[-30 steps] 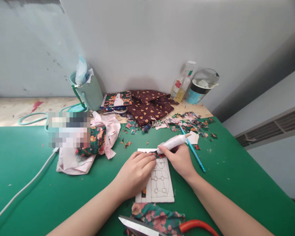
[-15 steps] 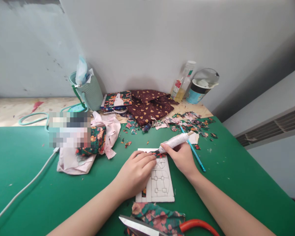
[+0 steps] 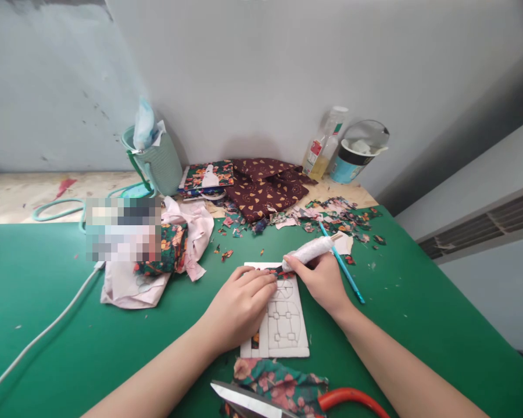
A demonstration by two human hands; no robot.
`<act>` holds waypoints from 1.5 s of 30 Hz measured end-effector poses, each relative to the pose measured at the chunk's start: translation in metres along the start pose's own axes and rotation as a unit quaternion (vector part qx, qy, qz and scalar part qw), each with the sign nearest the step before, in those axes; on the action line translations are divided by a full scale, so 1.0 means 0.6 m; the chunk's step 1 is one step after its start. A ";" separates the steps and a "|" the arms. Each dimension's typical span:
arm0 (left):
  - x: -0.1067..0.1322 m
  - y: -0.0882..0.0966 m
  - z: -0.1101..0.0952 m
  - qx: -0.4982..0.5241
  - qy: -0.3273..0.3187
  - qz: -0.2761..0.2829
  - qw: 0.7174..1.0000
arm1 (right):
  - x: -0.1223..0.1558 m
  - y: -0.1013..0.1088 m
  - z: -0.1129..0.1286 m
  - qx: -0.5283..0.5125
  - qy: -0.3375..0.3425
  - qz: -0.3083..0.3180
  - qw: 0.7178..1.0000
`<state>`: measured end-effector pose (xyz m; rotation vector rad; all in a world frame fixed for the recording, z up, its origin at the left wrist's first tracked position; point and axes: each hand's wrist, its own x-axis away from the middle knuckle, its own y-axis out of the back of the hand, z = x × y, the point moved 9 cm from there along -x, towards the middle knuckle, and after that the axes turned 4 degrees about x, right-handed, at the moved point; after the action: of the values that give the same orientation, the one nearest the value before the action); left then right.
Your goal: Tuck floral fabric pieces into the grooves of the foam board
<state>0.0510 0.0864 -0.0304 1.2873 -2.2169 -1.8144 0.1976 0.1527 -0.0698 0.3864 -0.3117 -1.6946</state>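
Observation:
A white panel (image 3: 287,316) with grooved line patterns lies on the green tabletop. Floral fabric covers a strip (image 3: 286,275) near its top edge and a small patch (image 3: 255,341) at its lower left. My left hand (image 3: 246,307) rests flat on the panel's left side, fingertips at the floral strip. Closed around a white-wrapped handle tool (image 3: 309,253), my right hand (image 3: 325,281) angles its dark, narrow tip down to that strip, close by the left fingertips. The tip's exact shape is partly hidden.
Floral cloth (image 3: 283,383) and red-handled scissors (image 3: 353,395) lie at the front. A blue pencil (image 3: 348,273) sits right, near scattered fabric scraps (image 3: 331,215). Behind stand maroon cloth (image 3: 265,186), a bottle (image 3: 325,145), a paper cup (image 3: 351,162) and a green basket (image 3: 163,165). Pink cloth (image 3: 131,284) lies left.
The right hand and the tool have shifted very slightly, with the tip still at the floral strip. My left hand stays in place on the panel.

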 end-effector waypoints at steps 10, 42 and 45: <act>0.000 -0.001 0.002 -0.001 0.000 -0.002 1.000 | -0.001 0.001 0.005 -0.027 0.006 -0.002 1.000; 0.000 0.002 0.000 0.000 -0.004 -0.003 1.000 | -0.006 0.006 0.001 -0.040 0.007 0.017 0.999; 0.000 0.003 0.000 -0.002 -0.006 -0.006 1.000 | -0.005 0.006 0.004 -0.031 0.011 0.016 0.999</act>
<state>0.0501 0.0868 -0.0290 1.2954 -2.2152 -1.8333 0.2001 0.1549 -0.0657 0.3530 -0.2468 -1.6641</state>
